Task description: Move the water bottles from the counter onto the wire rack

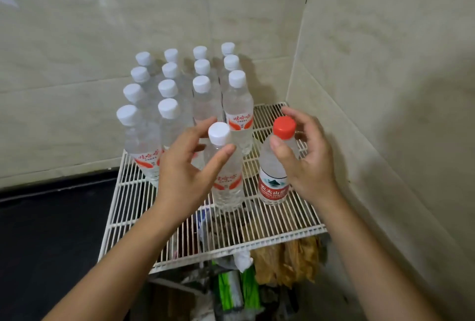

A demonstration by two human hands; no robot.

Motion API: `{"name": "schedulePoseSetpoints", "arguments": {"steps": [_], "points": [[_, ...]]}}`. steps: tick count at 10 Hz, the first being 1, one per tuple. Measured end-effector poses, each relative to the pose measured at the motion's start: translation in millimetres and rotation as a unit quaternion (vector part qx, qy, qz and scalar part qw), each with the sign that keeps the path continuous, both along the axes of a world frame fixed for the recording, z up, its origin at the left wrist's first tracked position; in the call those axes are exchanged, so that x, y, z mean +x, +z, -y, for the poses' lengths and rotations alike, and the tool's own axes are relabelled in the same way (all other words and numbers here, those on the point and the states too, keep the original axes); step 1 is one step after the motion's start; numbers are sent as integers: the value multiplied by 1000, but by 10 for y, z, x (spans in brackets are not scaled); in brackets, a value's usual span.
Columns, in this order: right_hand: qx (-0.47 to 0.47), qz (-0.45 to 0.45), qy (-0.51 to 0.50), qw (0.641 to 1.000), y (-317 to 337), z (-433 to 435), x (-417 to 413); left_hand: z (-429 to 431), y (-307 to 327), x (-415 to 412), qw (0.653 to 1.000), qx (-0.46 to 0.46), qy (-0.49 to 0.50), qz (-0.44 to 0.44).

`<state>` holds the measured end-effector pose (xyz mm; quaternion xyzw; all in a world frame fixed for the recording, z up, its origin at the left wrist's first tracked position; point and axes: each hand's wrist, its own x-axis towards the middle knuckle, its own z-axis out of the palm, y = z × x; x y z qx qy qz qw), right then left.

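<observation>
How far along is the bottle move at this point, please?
Mostly done, it seems: rows of white-capped bottles already stand on the wire rack. In hand: the left hand is round the front white-capped bottle and the right hand round a red-capped bottle, both standing on the rack. Any bottles left on the counter are out of view.

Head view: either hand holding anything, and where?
Cannot tell: left hand brackets the white-capped bottle at its neck, right hand the red-capped bottle likewise; firm grip unclear.

Open wire rack [282, 220] along the front edge — massed white-capped bottles [168, 108] behind, wall [385, 76] close on the right.
</observation>
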<state>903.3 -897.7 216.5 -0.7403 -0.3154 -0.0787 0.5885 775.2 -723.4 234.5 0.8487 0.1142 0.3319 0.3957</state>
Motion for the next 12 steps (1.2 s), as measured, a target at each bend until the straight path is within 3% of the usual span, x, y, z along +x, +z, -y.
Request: {"name": "schedulePoseSetpoints", "arguments": {"steps": [1, 2, 3, 5, 9, 11, 12], "points": [[-114, 53, -18, 992, 222, 21, 8, -123, 243, 11, 998, 38, -26, -33], [-177, 97, -40, 979, 398, 38, 32, -245, 444, 23, 986, 110, -93, -80], [-229, 100, -11, 968, 608, 19, 115, -310, 595, 117, 981, 144, -94, -95], [-201, 37, 24, 979, 861, -188, 315, -468, 821, 351, 978, 175, -60, -98], [-178, 27, 59, 982, 604, -774, 371, -686, 604, 491, 967, 222, 12, -125], [-198, 50, 58, 977, 609, -652, 261, -679, 520, 452, 947, 305, 25, -96], [-234, 89, 47, 967, 711, -523, 197, -565, 444, 295, 933, 348, 88, 6]]}}
